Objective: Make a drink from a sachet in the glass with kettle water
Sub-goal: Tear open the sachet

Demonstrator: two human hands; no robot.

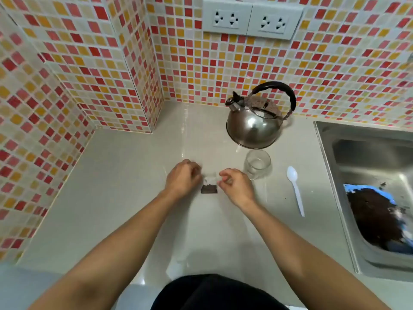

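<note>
A small clear sachet (209,186) with dark granules in its lower part hangs between my hands above the counter. My left hand (183,177) pinches its left top corner and my right hand (234,184) pinches its right top corner. An empty clear glass (257,163) stands just right of my right hand. Behind the glass sits a steel kettle (254,124) with a black handle, spout pointing left. A white plastic spoon (295,191) lies on the counter to the right of the glass.
The beige counter (125,198) meets a tiled wall at the left and back. A steel sink (366,153) at the right holds a blue item covered in dark grounds (377,218). Wall sockets (250,19) sit above the kettle.
</note>
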